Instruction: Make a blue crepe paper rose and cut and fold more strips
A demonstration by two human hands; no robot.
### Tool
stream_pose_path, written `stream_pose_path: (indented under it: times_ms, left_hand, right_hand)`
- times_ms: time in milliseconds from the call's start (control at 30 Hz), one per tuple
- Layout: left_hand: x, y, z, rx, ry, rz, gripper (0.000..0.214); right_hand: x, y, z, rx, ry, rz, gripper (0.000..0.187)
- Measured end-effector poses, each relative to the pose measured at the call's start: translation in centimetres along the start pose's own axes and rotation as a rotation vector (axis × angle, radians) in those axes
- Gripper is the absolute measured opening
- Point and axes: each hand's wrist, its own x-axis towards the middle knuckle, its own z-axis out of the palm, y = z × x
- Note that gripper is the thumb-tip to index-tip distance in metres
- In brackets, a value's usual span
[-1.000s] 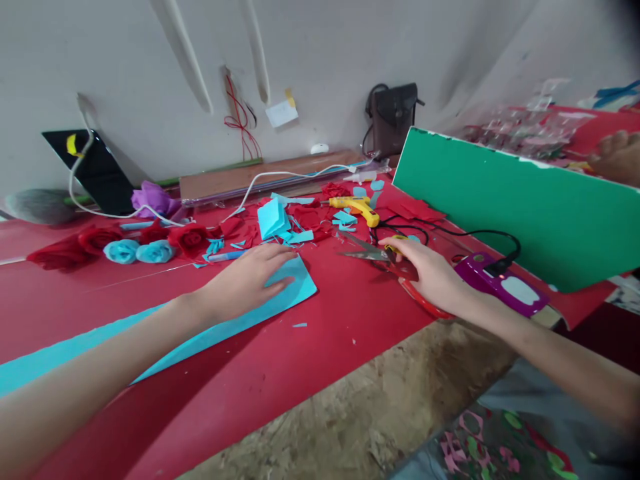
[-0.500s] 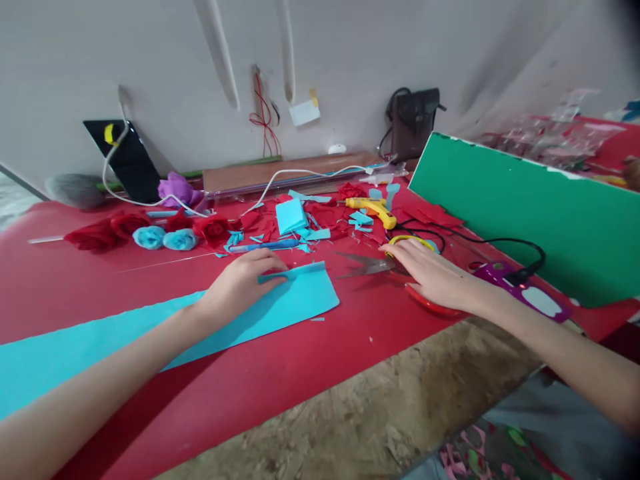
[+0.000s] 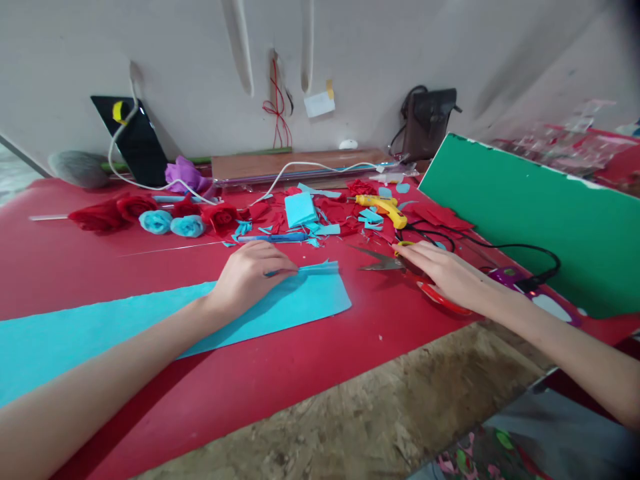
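A long strip of light blue crepe paper (image 3: pixel 320 293) lies across the red tabletop, its upper edge folded over near the right end. My left hand (image 3: pixel 255 273) pinches that folded edge between thumb and fingers. To the right, my right hand (image 3: pixel 440 267) is over the handles of a pair of scissors (image 3: pixel 385 261), with a yellow loop above and a red loop below. The blades are parted and point left toward the paper's end, without touching it. Part of the handles is hidden under the fingers.
Behind the paper are a blue pen (image 3: pixel 273 237), red and blue scraps, a blue paper stack (image 3: pixel 301 209) and a yellow glue gun (image 3: pixel 385 208). Red paper roses (image 3: pixel 220 219) and blue ones (image 3: pixel 187 226) lie left. A green board (image 3: pixel 525 220) and a purple corded device (image 3: pixel 545 300) stand right.
My left thumb and fingers have closed together on the paper's upper edge. My right hand stays at the scissors. The whole view has shifted slightly.
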Motion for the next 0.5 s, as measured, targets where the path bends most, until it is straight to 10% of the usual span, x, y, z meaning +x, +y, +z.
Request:
stream_pose_path:
  times_ms: [500]
  left_hand:
    - [0.0,0.6,-0.3,-0.137,0.014,-0.074,0.013]
  right_hand:
    - [1.2,-0.4,-0.7,-0.037,-0.121,-0.006,0.067]
